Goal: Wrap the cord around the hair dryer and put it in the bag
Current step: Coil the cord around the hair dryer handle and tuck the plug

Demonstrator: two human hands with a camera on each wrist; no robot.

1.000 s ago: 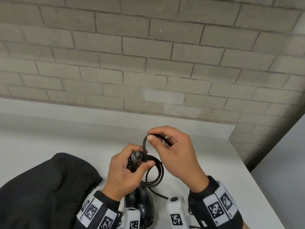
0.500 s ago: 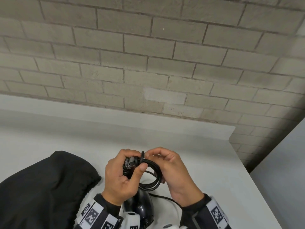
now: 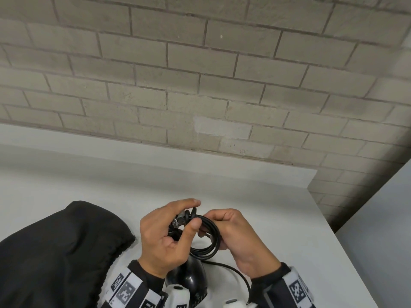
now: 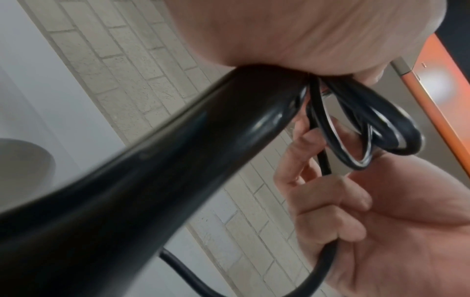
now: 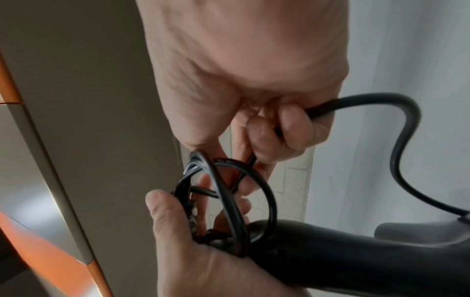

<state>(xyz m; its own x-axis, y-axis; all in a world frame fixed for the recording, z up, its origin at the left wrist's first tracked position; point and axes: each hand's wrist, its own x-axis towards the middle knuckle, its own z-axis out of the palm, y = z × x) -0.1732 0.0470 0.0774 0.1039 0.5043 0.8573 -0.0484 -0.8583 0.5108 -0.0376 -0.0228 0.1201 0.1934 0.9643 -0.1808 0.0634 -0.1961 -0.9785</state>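
My left hand (image 3: 171, 232) grips the handle end of the black hair dryer (image 3: 189, 278), thumb pressed on the coiled black cord (image 3: 209, 241) there. The dryer's glossy handle (image 4: 152, 180) runs down toward my wrist. My right hand (image 3: 231, 234) holds the cord beside the loops, fingers curled round it (image 5: 292, 124). Several loops (image 5: 229, 191) hang at the handle end between both hands. A loose stretch of cord (image 5: 401, 140) curves back to the dryer body (image 5: 356, 257). The black fabric bag (image 3: 55, 252) lies to the left on the white table (image 3: 289, 218).
A grey brick wall (image 3: 200, 85) rises behind the table. The table's right edge (image 3: 347, 252) drops off to a grey floor. White wrist-camera mounts (image 3: 178, 296) sit at the bottom edge.
My right hand came down from a raised loop to the handle end, laying another turn of cord onto the coil. Both hands now sit close together.
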